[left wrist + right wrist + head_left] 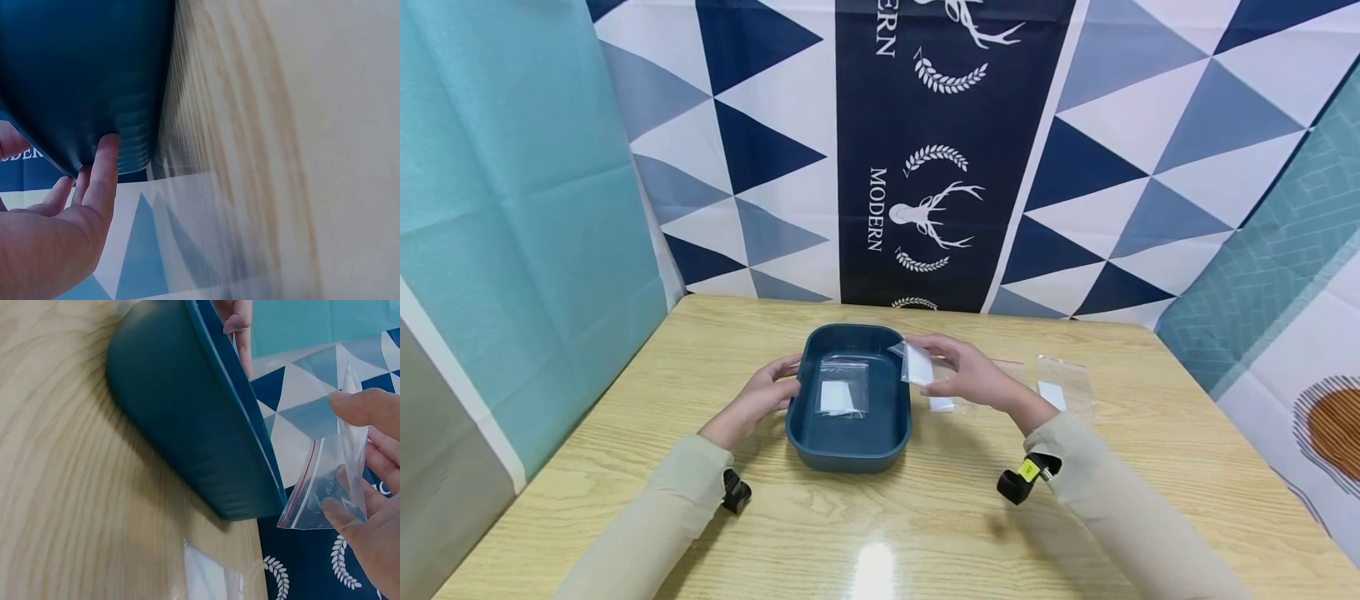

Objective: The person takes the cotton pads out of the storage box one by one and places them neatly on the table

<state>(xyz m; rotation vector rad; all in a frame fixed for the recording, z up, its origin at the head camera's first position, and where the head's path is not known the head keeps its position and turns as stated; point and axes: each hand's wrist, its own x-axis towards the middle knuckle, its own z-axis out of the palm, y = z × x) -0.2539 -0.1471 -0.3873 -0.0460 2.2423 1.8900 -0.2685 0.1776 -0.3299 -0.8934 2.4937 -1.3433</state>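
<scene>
A dark blue rectangular box (pixel 850 455) stands on the table with a clear zip bag (pixel 842 371) holding a white piece lying inside. At the box's left side, my left hand (pixel 762 396) rests its fingertips on the outer wall, fingers fairly straight in the left wrist view, thumb near the rim. My right hand (pixel 973 375) pinches another zip bag (pixel 312 490), with a red line along its seal, between thumb and fingers. That bag, with a white piece (pixel 918 364) in it, overlaps the box's right rim in the head view.
Right of the box lies a zip bag (pixel 942 405), partly covered by my right hand. Farther right another zip bag (pixel 1072 379) lies flat on the wooden table (pixel 760 533). Patterned cloth (pixel 775 125) hangs behind the table's back edge.
</scene>
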